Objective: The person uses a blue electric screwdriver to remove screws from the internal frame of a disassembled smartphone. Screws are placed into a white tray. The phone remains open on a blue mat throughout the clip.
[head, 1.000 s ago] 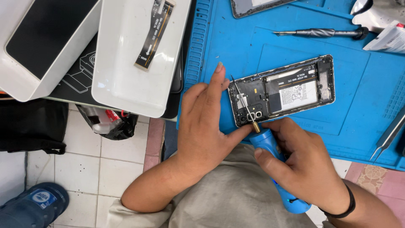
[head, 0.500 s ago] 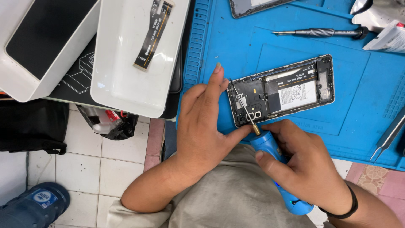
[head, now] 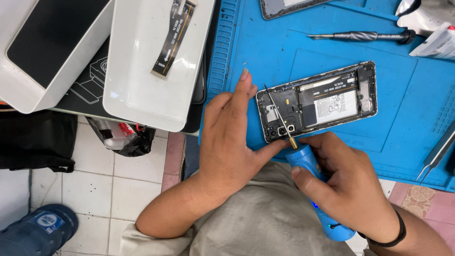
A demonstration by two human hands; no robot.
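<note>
Right hand (head: 350, 187) clamped on blue screwdriver (head: 315, 182), tip shifted slightly up onto opened phone (head: 316, 100) on blue mat (head: 265, 47); left hand (head: 232, 130) flat, fingers apart, steadying phone edge.

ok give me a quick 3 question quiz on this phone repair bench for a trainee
1. Which hand holds the blue electric screwdriver?
2. True or false: the opened phone lies on a white tray.
3. The loose flex cable lies on: A) the blue mat, B) the white tray, C) the floor tiles.

Key
1. The right hand; the left hand rests at the end of the phone where the bit is working.
2. False: it lies on the blue mat.
3. B, the white tray.
</note>
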